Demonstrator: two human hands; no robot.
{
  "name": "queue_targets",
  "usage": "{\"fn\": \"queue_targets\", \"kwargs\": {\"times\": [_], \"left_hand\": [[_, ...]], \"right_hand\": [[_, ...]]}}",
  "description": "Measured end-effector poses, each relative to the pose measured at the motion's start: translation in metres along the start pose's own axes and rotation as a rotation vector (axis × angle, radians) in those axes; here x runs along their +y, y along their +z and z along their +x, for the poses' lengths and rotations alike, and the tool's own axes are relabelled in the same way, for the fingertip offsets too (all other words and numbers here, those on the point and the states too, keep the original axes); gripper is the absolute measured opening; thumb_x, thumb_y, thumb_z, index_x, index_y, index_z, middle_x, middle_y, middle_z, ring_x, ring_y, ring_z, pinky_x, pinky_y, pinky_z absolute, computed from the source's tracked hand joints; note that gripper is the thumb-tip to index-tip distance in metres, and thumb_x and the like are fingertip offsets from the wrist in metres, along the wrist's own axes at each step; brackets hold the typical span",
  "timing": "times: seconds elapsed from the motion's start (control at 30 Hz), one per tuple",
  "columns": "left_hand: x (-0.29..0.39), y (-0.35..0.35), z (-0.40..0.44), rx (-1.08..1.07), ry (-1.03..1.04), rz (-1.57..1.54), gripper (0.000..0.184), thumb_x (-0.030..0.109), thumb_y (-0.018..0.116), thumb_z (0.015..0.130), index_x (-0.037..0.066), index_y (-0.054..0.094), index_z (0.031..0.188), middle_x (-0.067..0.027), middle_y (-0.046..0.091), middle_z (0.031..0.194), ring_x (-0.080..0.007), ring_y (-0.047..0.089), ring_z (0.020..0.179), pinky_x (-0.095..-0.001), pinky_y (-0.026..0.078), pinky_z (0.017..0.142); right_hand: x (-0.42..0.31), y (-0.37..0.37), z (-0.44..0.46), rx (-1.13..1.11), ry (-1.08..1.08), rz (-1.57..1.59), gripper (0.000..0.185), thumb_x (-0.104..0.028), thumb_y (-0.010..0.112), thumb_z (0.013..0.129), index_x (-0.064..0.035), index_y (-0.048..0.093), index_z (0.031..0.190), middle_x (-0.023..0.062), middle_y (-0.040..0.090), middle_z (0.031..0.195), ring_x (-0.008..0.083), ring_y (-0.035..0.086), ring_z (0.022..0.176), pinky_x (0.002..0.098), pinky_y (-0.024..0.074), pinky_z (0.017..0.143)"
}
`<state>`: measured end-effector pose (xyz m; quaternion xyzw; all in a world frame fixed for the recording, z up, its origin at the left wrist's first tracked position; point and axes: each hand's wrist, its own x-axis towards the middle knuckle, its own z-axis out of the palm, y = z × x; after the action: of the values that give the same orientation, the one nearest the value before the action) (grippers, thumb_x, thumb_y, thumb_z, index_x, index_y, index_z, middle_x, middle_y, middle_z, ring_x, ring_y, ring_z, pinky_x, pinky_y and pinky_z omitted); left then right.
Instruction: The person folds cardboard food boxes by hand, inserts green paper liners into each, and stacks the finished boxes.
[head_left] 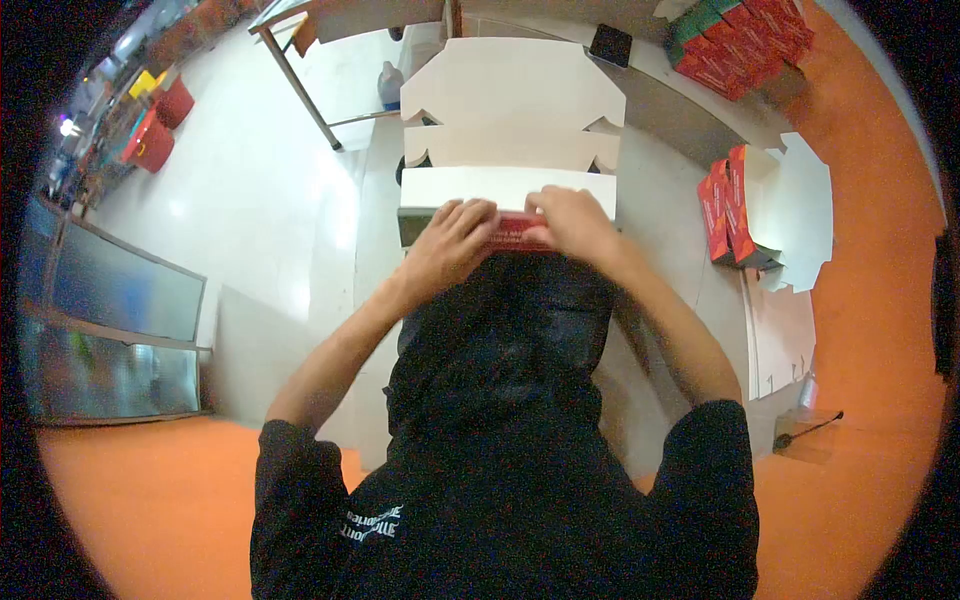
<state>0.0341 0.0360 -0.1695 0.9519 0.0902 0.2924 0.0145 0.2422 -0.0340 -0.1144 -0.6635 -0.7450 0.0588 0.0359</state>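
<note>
A partly folded cardboard box (512, 105) lies across my lap, with its white inside facing up. Its long lid flap stretches away from me, and the near wall shows a red and green printed outside. My left hand (455, 238) is closed over the top edge of that near wall, left of its middle. On the same edge, a little to the right, my right hand (572, 222) grips with curled fingers and the thumb on the red face. Both hands cover parts of the wall, so the fold under the fingers is hidden.
To my right stand red printed boxes (738, 205), one with its white lid open, above flat white cardboard sheets (782, 335). More red boxes (740, 45) are stacked far right near a black flat object (610, 46). Red buckets (150, 142) stand far left.
</note>
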Motion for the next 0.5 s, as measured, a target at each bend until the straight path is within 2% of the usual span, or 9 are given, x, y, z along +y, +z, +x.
{"fn": "queue_targets", "kwargs": {"times": [0.03, 0.1, 0.13, 0.17, 0.23, 0.33, 0.43, 0.5], "left_hand": [[0.012, -0.001, -0.003, 0.075, 0.023, 0.134, 0.032, 0.009, 0.055, 0.079, 0.001, 0.051, 0.109, -0.0128, 0.051, 0.111, -0.0264, 0.050, 0.105, -0.0416, 0.040, 0.092], [0.032, -0.008, -0.015, 0.040, -0.004, 0.025, 0.027, 0.007, 0.054, 0.077, 0.002, 0.052, 0.103, -0.0120, 0.052, 0.103, -0.0252, 0.053, 0.098, -0.0402, 0.042, 0.087], [0.039, -0.009, -0.023, 0.017, -0.049, -0.017, 0.025, 0.006, 0.055, 0.076, 0.002, 0.051, 0.101, -0.0115, 0.053, 0.099, -0.0250, 0.054, 0.094, -0.0394, 0.043, 0.085], [0.044, -0.007, -0.032, -0.005, -0.095, -0.059, 0.023, 0.006, 0.055, 0.075, 0.002, 0.051, 0.098, -0.0109, 0.053, 0.096, -0.0248, 0.054, 0.091, -0.0387, 0.043, 0.082], [0.048, 0.005, -0.047, 0.014, -0.140, -0.133, 0.022, 0.005, 0.058, 0.072, -0.001, 0.054, 0.093, -0.0139, 0.053, 0.100, -0.0280, 0.053, 0.098, -0.0394, 0.044, 0.085], [0.052, 0.012, -0.058, 0.041, -0.149, -0.203, 0.020, 0.006, 0.062, 0.070, -0.001, 0.059, 0.089, -0.0150, 0.054, 0.106, -0.0312, 0.052, 0.108, -0.0426, 0.042, 0.091], [0.053, 0.012, -0.060, 0.010, -0.195, -0.167, 0.022, 0.007, 0.062, 0.070, 0.001, 0.061, 0.091, -0.0134, 0.055, 0.106, -0.0300, 0.053, 0.105, -0.0420, 0.043, 0.089], [0.049, 0.010, -0.055, -0.075, -0.231, -0.225, 0.024, 0.008, 0.062, 0.070, 0.004, 0.063, 0.093, -0.0121, 0.055, 0.105, -0.0292, 0.053, 0.102, -0.0415, 0.042, 0.088]], "right_hand": [[-0.008, 0.004, -0.015, 0.060, -0.049, 0.000, 0.025, -0.025, 0.068, 0.076, -0.0090, 0.060, 0.093, 0.0125, 0.060, 0.089, 0.0307, 0.061, 0.086, 0.0438, 0.0475, 0.075], [-0.029, 0.011, -0.039, 0.152, -0.104, -0.118, 0.014, -0.011, 0.058, 0.078, -0.0087, 0.060, 0.092, 0.0108, 0.059, 0.085, 0.0276, 0.061, 0.084, 0.0423, 0.0470, 0.070], [-0.035, 0.018, -0.050, 0.224, -0.143, -0.138, 0.015, -0.007, 0.053, 0.077, -0.0079, 0.059, 0.091, 0.0101, 0.058, 0.085, 0.0255, 0.060, 0.081, 0.0401, 0.0465, 0.069], [-0.037, 0.032, -0.056, 0.286, -0.168, -0.129, 0.013, -0.007, 0.053, 0.077, -0.0071, 0.058, 0.089, 0.0090, 0.056, 0.082, 0.0246, 0.058, 0.079, 0.0390, 0.0458, 0.069], [-0.035, 0.057, -0.062, 0.345, -0.175, -0.121, 0.024, -0.008, 0.065, 0.070, -0.0066, 0.056, 0.092, 0.0090, 0.053, 0.083, 0.0267, 0.054, 0.082, 0.0386, 0.0430, 0.071], [-0.038, 0.064, -0.066, 0.346, -0.137, -0.077, 0.034, -0.021, 0.072, 0.069, -0.0093, 0.054, 0.096, 0.0071, 0.054, 0.085, 0.0235, 0.053, 0.085, 0.0363, 0.0428, 0.073], [-0.035, 0.069, -0.071, 0.351, -0.129, -0.041, 0.048, -0.026, 0.078, 0.063, -0.0100, 0.053, 0.101, 0.0069, 0.053, 0.087, 0.0236, 0.052, 0.089, 0.0367, 0.0407, 0.076], [-0.032, 0.070, -0.072, 0.353, -0.133, -0.057, 0.047, -0.026, 0.077, 0.064, -0.0098, 0.053, 0.101, 0.0074, 0.053, 0.089, 0.0240, 0.051, 0.090, 0.0380, 0.0401, 0.077]]}}
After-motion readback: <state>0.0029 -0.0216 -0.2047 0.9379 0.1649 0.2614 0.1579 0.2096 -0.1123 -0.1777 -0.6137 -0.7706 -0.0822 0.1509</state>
